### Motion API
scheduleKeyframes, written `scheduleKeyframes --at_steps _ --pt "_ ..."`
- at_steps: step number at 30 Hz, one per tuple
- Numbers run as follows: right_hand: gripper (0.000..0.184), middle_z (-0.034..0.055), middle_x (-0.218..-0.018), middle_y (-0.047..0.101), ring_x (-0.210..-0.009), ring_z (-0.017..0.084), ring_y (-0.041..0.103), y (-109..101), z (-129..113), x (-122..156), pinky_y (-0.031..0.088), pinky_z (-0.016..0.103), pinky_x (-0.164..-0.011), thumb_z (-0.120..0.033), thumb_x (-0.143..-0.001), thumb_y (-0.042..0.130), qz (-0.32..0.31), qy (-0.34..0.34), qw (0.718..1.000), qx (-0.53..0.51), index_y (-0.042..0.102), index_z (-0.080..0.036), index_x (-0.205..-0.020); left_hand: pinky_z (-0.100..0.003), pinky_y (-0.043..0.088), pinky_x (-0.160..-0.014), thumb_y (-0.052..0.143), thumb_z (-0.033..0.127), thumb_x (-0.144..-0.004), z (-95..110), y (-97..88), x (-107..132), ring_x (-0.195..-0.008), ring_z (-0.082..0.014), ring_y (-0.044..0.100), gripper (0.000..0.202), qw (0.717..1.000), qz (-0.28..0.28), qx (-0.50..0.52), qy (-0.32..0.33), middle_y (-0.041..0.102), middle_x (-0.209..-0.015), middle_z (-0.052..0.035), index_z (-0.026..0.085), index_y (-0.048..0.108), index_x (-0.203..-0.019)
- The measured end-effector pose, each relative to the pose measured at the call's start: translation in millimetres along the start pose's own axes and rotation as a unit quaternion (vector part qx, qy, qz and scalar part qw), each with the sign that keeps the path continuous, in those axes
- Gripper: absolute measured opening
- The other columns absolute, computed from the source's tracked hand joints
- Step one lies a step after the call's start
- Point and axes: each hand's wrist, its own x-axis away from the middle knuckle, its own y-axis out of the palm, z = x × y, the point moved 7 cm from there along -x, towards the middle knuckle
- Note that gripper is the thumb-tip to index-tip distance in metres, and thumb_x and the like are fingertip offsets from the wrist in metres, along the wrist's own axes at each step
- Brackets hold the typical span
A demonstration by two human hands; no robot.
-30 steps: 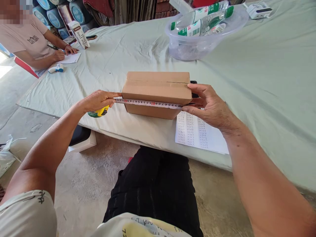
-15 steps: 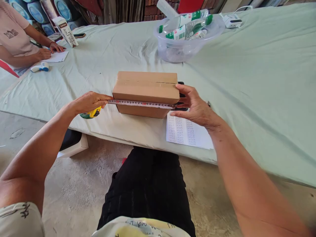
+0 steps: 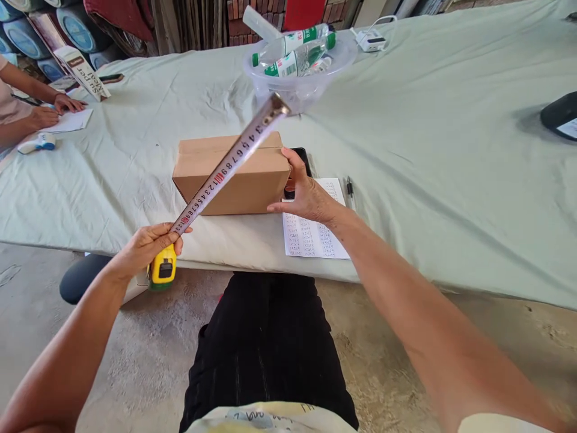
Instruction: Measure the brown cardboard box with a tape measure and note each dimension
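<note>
My left hand [image 3: 151, 246] pinches the pulled-out blade of a tape measure [image 3: 163, 266], whose yellow case hangs just below my fingers. The blade slants up and right in the air, in front of a brown cardboard box [image 3: 243, 193], its metal hook end near the plastic basin. At the box's right end, my right hand [image 3: 306, 191] grips with the thumb low on the front and a finger at the top corner; its other fingers are partly hidden. A black phone-like object [image 3: 301, 157] lies behind that hand, and a printed sheet [image 3: 311, 237] lies under it.
On the cloth-covered table [image 3: 433, 162] stand a clear basin [image 3: 288, 96] of bottles and a white device with a cable [image 3: 370, 41]. A pen [image 3: 350, 187] lies right of the sheet, a black object [image 3: 561, 117] farther right. At left, another person's hands [image 3: 54, 111] rest by paper.
My left hand has moved down and toward me, swinging the tape blade off the box's front so it points up and right. My right hand still holds the box. The camera view has shifted right.
</note>
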Motion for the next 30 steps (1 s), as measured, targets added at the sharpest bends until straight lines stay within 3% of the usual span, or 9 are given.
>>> scheduleKeyframes --at_steps 4,8,16,23,30 --pt "0.093 0.006 -0.146 0.059 -0.128 0.039 0.062 -10.1 -2.0 -16.3 0.047 0.065 -0.11 -0.083 -0.084 0.051 0.037 0.041 0.998 0.003 0.017 -0.041 -0.159 -0.024 0.038 -0.047 0.073 0.049 -0.083 -13.2 30.8 10.8 -0.056 -0.013 0.051 0.04 0.989 0.053 0.133 -0.04 0.061 -0.069 0.0 0.021 0.071 -0.11" --pt "0.089 0.0048 -0.119 0.074 -0.108 0.036 0.07 -24.0 1.0 -43.2 0.044 0.067 -0.11 -0.089 -0.085 0.038 0.061 0.055 0.996 0.032 0.026 -0.04 -0.158 -0.024 0.038 -0.047 0.075 0.05 -0.082 -18.4 59.7 7.6 -0.053 -0.0116 0.05 0.04 0.976 0.086 0.192 -0.054 0.062 -0.07 0.001 0.023 0.071 -0.112" --pt "0.095 0.003 -0.086 0.073 -0.076 0.031 0.07 -27.0 4.3 -72.5 0.051 0.056 -0.092 -0.093 -0.084 0.025 0.075 0.091 0.989 0.084 0.026 -0.033 -0.158 -0.023 0.042 -0.047 0.079 0.051 -0.075 -10.2 100.0 -19.6 -0.049 -0.0098 0.051 0.05 0.953 0.124 0.273 -0.044 0.061 -0.07 0.0025 0.019 0.066 -0.111" --pt "0.087 0.0023 -0.077 0.067 -0.065 0.028 0.068 -30.9 9.3 -86.0 0.055 0.047 -0.074 -0.09 -0.087 0.029 0.1 0.129 0.982 0.09 0.033 -0.032 -0.152 -0.021 0.041 -0.044 0.079 0.05 -0.071 -7.8 110.0 -29.9 -0.048 -0.0093 0.051 0.054 0.945 0.152 0.287 -0.048 0.063 -0.067 0.0025 0.014 0.066 -0.109" --pt "0.087 0.0027 -0.074 0.067 -0.057 0.028 0.066 -36.0 28.3 -106.0 0.055 0.047 -0.068 -0.088 -0.088 0.033 0.124 0.145 0.977 0.091 0.037 -0.029 -0.151 -0.02 0.037 -0.039 0.071 0.04 -0.079 -5.2 113.5 -39.9 -0.044 -0.0094 0.05 0.034 0.955 0.173 0.235 -0.051 0.066 -0.067 0.0006 0.016 0.066 -0.102"
